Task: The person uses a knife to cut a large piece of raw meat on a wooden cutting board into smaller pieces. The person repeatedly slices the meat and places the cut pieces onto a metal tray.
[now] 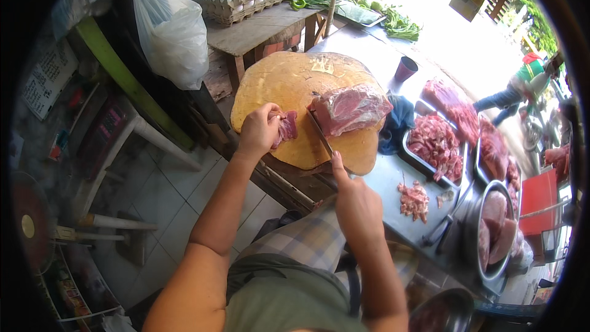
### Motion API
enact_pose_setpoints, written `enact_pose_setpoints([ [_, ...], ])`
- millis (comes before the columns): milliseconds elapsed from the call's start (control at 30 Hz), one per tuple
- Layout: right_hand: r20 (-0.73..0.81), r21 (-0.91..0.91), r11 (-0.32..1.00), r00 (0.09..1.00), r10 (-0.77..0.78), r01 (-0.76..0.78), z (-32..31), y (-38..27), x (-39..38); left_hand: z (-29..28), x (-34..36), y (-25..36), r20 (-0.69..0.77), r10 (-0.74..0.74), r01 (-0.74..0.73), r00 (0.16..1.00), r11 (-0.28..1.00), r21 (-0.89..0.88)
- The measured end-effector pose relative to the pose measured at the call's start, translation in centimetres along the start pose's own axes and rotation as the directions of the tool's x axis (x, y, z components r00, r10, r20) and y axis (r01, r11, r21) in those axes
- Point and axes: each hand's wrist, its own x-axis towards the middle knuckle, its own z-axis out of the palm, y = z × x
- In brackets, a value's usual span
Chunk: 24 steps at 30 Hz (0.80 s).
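Metal tabletop [388, 179] carries dark cup [405, 69], far; blue cloth [398, 124] beside the chopping board [264, 80]; meat tray [420, 163], right; loose scraps [413, 201] and steel bowl [484, 261], near. Far-left wooden table [230, 38] carries egg trays [230, 12].

We see pinkish red marbled with white on the meat block [353, 109] and deeper red on the meat slice [287, 128]. Our chopping block [261, 86] is yellow-brown, our shirt [289, 295] plain olive green, our legwear [286, 241] plaid in beige and grey-blue. We notice a blue cloth [399, 114], a purple cup [405, 69], a white bag [184, 43].
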Motion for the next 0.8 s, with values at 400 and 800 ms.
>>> enact_pose_setpoints([
  [400,-0.075,0.373,0.928,0.997,0.007,0.021,1.4,-1.3,3.1,-2.2,-1.8,1.2,0.019,0.369,-0.359,0.929,0.890,0.281],
  [800,0.079,0.333,0.943,0.996,-0.031,0.003,1.5,-3.9,1.7,-1.8,-1.2,2.1,0.126,0.366,-0.383,0.922,0.908,0.167],
])
